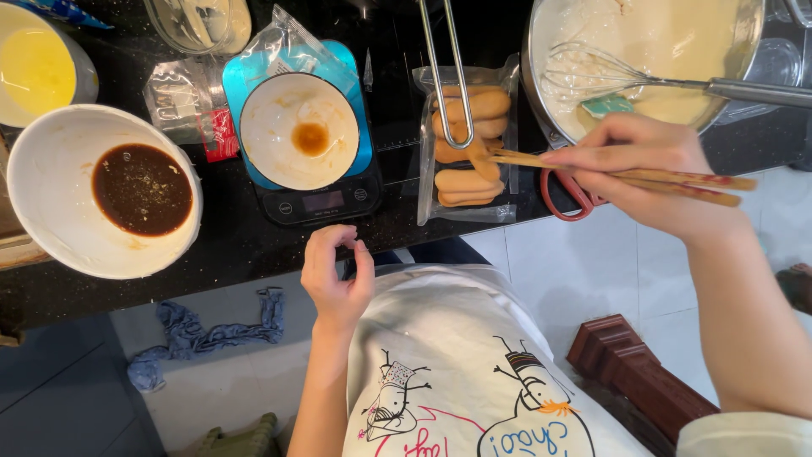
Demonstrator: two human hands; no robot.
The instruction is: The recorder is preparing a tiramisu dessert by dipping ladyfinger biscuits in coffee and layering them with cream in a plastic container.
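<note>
Head view looks straight down on my black counter point(254, 245) and my apron. My right hand point(651, 165), out at about three o'clock, is clamped around a pair of wooden chopsticks point(626, 178), whose tips pinch a ladyfinger biscuit point(484, 161) just above the clear open packet of biscuits point(467, 144) at centre. Metal tongs point(447, 76) lie across that packet, reaching up toward twelve o'clock. My left hand point(337, 279) hangs empty at six o'clock off the counter's edge, fingers loosely curled, thumb and forefinger nearly meeting, touching nothing. Directly above it, at twelve o'clock from that hand, sits a blue kitchen scale point(317, 199) carrying a white bowl point(298, 131) with a small brown puddle in it. Far over at nine o'clock stands a larger white bowl of dark coffee-coloured liquid point(142, 188). At one o'clock from the packet a big steel mixing bowl point(541, 93) holds pale cream, with a wire whisk point(592, 74) resting in it. A blue rag point(207, 334) lies on the floor at seven o'clock.
</note>
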